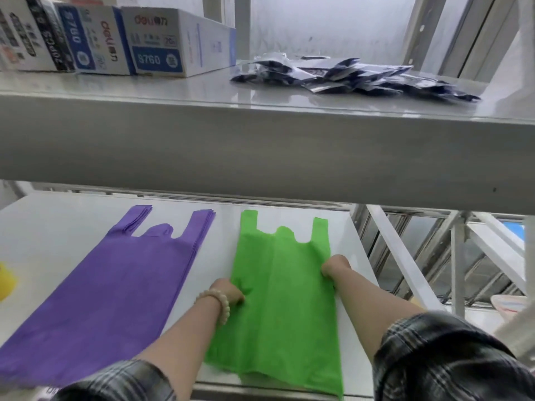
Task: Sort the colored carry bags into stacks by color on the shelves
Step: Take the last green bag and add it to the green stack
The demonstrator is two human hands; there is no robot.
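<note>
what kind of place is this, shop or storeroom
Probably a storeroom or stockroom: bare metal shelving, boxed office supplies beside loose packets, and carry bags in stacks, purple and green, the latter gripped by both hands.

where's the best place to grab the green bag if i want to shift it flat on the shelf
Take the green bag by its two long side edges near the middle, coming in from the front, as the left hand and right hand do now. It lies flat, handles pointing away, so pinching both edges keeps it spread.
</note>
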